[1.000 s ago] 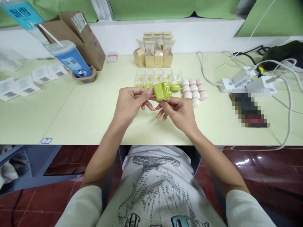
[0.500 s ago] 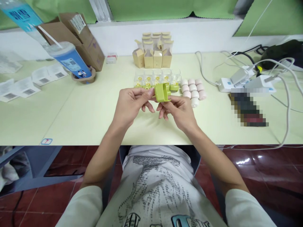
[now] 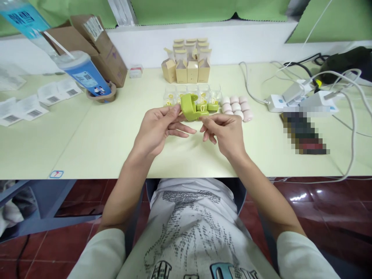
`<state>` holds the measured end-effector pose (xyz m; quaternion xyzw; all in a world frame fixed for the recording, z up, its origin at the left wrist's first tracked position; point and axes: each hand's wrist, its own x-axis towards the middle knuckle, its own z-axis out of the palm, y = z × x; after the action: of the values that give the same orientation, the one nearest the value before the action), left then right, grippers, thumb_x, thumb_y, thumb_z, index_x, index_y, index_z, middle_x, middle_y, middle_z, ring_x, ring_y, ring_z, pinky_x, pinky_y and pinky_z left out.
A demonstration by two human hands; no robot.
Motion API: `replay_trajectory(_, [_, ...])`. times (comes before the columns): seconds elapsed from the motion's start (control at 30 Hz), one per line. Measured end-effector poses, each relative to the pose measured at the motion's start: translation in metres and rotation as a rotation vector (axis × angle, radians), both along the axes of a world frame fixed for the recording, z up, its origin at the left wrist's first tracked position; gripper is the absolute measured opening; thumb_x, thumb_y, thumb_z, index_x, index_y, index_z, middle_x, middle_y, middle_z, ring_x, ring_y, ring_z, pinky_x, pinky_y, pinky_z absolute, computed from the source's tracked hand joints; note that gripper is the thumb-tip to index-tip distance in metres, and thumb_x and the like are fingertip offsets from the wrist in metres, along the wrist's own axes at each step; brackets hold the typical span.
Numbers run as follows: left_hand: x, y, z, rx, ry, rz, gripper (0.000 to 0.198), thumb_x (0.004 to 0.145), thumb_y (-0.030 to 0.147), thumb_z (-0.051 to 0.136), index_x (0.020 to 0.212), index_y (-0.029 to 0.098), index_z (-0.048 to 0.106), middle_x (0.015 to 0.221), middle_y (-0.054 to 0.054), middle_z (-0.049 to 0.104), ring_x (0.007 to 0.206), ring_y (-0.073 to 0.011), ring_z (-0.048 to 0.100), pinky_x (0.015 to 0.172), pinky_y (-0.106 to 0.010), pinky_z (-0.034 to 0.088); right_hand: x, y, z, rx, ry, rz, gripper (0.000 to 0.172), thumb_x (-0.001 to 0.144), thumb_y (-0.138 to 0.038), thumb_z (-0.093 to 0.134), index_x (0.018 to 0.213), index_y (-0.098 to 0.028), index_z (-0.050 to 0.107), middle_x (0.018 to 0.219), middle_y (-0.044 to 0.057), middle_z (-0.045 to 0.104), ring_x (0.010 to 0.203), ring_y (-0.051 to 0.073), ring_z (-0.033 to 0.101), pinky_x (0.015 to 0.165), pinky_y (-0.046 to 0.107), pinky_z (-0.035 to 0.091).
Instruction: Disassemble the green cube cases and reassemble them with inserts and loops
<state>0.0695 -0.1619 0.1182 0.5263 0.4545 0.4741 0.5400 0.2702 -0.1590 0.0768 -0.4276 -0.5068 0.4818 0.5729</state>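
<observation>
My left hand (image 3: 158, 130) pinches the left side of a green plastic case (image 3: 188, 107), its other fingers stretched out below. At the case's lower right edge is my right hand (image 3: 225, 131), thumb and forefinger pressed together; the case seems to be between their tips. Behind the case stand clear cups (image 3: 204, 90) with yellow marks, and several small green pieces (image 3: 213, 105) lie in front of them. White and pale pink round pieces (image 3: 238, 107) sit in rows just behind my right hand.
Small open cardboard boxes (image 3: 186, 71) stand by the wall. At the left are a blue cup (image 3: 90, 77), a brown carton (image 3: 113, 64) and white packets (image 3: 31, 107). Power strips (image 3: 302, 102) with cables and a blurred-out dark object (image 3: 305, 133) lie at the right.
The green case has moved slightly left and up and has been turned, so its hollow side shows differently. My left hand's lower fingers have stretched out; my right hand has shifted slightly right.
</observation>
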Motion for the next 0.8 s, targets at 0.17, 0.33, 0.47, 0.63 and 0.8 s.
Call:
replay_trajectory(0.17, [-0.002,0.000,-0.001,-0.007,-0.007,-0.022,0.060,0.103,0.072,0.079,0.107,0.012,0.082,0.107,-0.018,0.091,0.092,-0.0289,0.093,0.062,-0.023,0.070,-0.004,-0.002,-0.002,0.010,0.046,0.078,0.040,0.079,-0.056,0.102,0.082,-0.020,0.087,0.075,0.004,0.081,0.051,0.013,0.068,0.039,0.024,0.042])
replay_trajectory(0.33, [0.000,-0.001,-0.001,-0.002,-0.025,-0.023,0.059,0.104,0.071,0.078,0.107,0.013,0.081,0.105,-0.016,0.091,0.097,-0.0299,0.093,0.062,-0.022,0.070,0.002,-0.002,0.001,0.036,0.003,0.124,0.048,0.081,-0.065,0.100,0.085,-0.020,0.086,0.080,0.005,0.083,0.055,0.014,0.071,0.042,0.025,0.049])
replay_trajectory(0.47, [0.000,0.000,0.003,-0.016,-0.032,-0.003,0.059,0.104,0.072,0.078,0.105,0.013,0.080,0.104,-0.016,0.091,0.098,-0.0302,0.093,0.059,-0.022,0.069,0.007,-0.004,0.007,0.050,-0.060,0.212,0.048,0.084,-0.066,0.099,0.084,-0.019,0.086,0.078,0.005,0.082,0.055,0.016,0.073,0.044,0.026,0.054])
replay_trajectory(0.63, [-0.001,0.000,0.004,-0.013,-0.039,-0.008,0.059,0.103,0.072,0.079,0.108,0.013,0.081,0.106,-0.017,0.091,0.099,-0.0312,0.093,0.060,-0.023,0.070,0.010,-0.008,0.010,0.077,-0.081,0.227,0.041,0.092,-0.059,0.094,0.087,-0.019,0.087,0.081,0.006,0.084,0.057,0.016,0.076,0.045,0.026,0.055])
replay_trajectory(0.8, [-0.005,0.001,0.002,-0.008,-0.044,-0.036,0.062,0.103,0.075,0.077,0.109,0.014,0.082,0.110,-0.019,0.092,0.099,-0.0312,0.093,0.058,-0.023,0.067,0.018,-0.011,0.017,0.075,-0.164,0.254,0.038,0.089,-0.055,0.098,0.088,-0.018,0.087,0.077,0.005,0.083,0.060,0.018,0.077,0.047,0.025,0.054])
